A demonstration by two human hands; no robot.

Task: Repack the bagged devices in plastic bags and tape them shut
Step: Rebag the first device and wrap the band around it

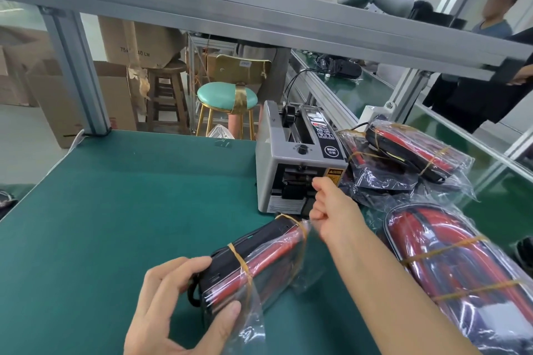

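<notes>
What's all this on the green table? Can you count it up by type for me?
Bagged devices: 4. One held by the left hand, near the right hand, at; three at right
Tape dispensers: 1
Total: 5 on the table

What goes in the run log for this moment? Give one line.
left hand holds bagged device | right hand at tape dispenser outlet | bag untaped | more bagged devices right
</notes>
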